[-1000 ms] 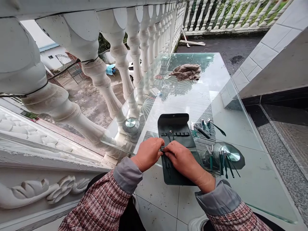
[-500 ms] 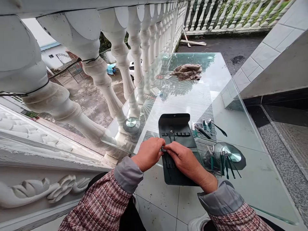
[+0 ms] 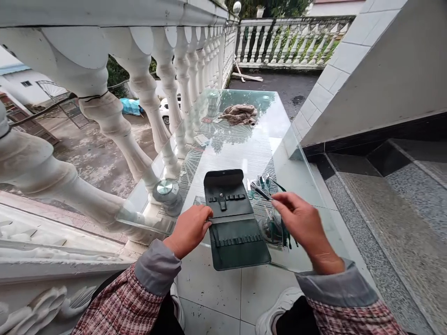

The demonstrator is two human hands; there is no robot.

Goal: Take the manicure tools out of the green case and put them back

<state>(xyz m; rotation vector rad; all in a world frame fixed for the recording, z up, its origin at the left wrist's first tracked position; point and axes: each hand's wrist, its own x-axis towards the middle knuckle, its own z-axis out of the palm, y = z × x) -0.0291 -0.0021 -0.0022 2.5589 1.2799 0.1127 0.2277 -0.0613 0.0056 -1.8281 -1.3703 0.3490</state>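
The left hand (image 3: 191, 230) is clamped on the near-left edge of a dark case (image 3: 240, 254), thumb and fingers pinched at its fold. The case lies open on a glass table (image 3: 240, 151), just right of that hand and left of the right hand, with its rows of small loops facing up. The right hand (image 3: 298, 224) has its fingers bent toward the thumb at the lower end of a black tool (image 3: 260, 190); whether they grip it, I cannot tell. Small metal tools (image 3: 264, 184) lie beyond those fingertips, and a second bunch of tools (image 3: 287, 236) sits below them, partly hidden by the right hand. A crumpled cloth (image 3: 239, 115) rests far beyond both hands.
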